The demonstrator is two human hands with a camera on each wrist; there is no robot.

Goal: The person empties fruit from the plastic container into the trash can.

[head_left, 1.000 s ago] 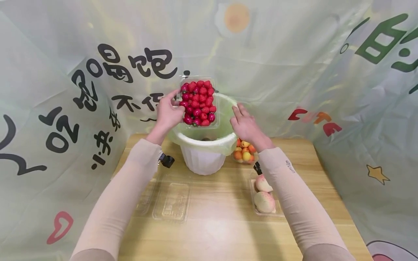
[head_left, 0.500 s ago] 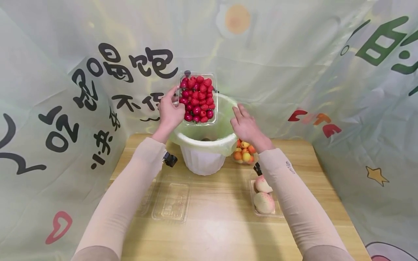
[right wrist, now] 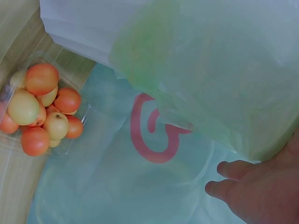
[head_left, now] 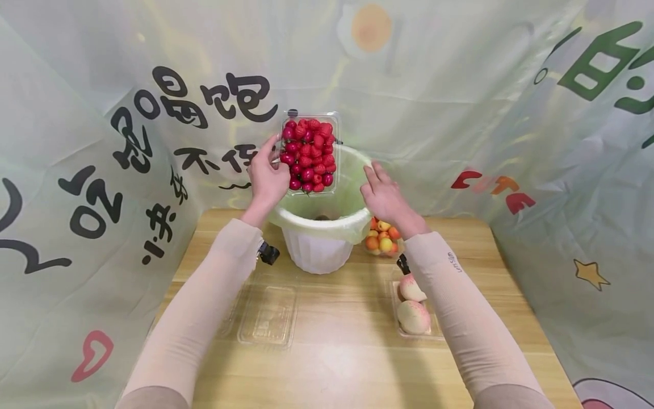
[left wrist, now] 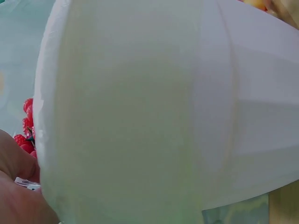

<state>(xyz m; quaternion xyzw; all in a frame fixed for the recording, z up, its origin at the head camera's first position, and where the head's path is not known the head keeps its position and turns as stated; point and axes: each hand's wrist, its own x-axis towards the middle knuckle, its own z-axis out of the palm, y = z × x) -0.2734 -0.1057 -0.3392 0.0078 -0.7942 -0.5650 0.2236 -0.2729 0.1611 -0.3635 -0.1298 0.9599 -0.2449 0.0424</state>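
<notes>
My left hand (head_left: pixel 269 179) holds a clear plastic box (head_left: pixel 336 136) by its left side, thumb at the near side, in the head view. Raspberries (head_left: pixel 319 150) and dark red cherries (head_left: pixel 294 159) fill the box, which is raised above a white bin (head_left: pixel 317 253) with a pale green bag (head_left: pixel 352 182) over its rim. In the left wrist view, the bin's side hides most of the box; only a few raspberries (left wrist: pixel 28 123) show past it. My right hand (head_left: pixel 384 196) rests at the bin's right rim, fingers straight against the bag; its thumb is partly hidden.
Behind my right wrist stands a clear box of orange and yellow fruit (head_left: pixel 382 237). Peaches (head_left: pixel 414 317) sit in a tray at the right, partly under my forearm. A clear empty-looking container (head_left: pixel 268 315) lies front left. Printed cloth (head_left: pixel 434 113) encloses the wooden table (head_left: pixel 327 363).
My left hand has lifted the box of raspberries and cherries slightly, away from me. My right hand has stayed at the bin's rim.
</notes>
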